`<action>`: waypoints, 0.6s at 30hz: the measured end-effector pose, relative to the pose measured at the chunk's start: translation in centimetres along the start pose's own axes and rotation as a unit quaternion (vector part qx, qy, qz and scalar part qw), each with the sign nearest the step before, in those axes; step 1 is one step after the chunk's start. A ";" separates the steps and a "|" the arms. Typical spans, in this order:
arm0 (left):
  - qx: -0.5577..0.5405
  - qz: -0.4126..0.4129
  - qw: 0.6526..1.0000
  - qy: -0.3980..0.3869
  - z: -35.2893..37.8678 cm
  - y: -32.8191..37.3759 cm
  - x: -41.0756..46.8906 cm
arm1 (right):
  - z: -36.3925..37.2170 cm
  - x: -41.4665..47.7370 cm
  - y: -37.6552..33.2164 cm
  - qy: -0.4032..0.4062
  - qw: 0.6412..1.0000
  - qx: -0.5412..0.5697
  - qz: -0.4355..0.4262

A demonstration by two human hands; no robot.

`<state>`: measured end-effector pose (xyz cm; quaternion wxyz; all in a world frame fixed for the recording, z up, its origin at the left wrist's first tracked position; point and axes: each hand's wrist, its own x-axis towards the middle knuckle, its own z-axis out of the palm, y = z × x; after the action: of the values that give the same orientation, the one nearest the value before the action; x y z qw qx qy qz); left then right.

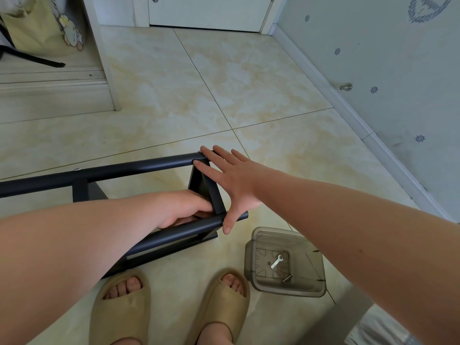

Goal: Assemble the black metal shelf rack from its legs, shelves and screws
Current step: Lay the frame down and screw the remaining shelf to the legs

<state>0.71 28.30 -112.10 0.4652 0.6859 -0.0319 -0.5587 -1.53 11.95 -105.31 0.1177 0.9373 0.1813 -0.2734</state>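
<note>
Metal rack, black and partly put together, lies on its side on the tiled floor just in front of my feet. Two round legs run side by side, the far leg and the near leg, with a flat shelf panel bridging them at the right-hand end. Two silver screw heads show on top of the far leg.

My left hand grips the near leg next to that panel, fingers curled in around the tube. My right hand is spread wide and flat across the end of the rack: the fingertips lie on the far leg's end, and the thumb presses down on the tip of the near leg.

To the right, near my right foot, a smoky plastic container stands on the floor. A small flat wrench and one loose screw lie in its bottom, apart from each other. I am wearing tan slides.
</note>
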 end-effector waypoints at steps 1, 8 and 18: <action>-0.006 0.001 1.000 0.000 0.0 0.0 0.0 | 0.0 0.0 0.0 0.001 1.000 0.002 0.000; -0.038 -0.022 0.999 -0.001 -0.4 0.0 0.0 | 0.0 0.0 0.0 0.002 1.000 0.001 -0.001; 0.006 -0.006 1.000 0.021 -0.2 0.0 0.1 | 0.0 0.0 0.0 0.001 1.000 -0.002 0.000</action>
<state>0.94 28.37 -112.14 0.4580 0.7003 -0.0215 -0.5471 -1.50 11.96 -105.29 0.1195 0.9371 0.1824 -0.2724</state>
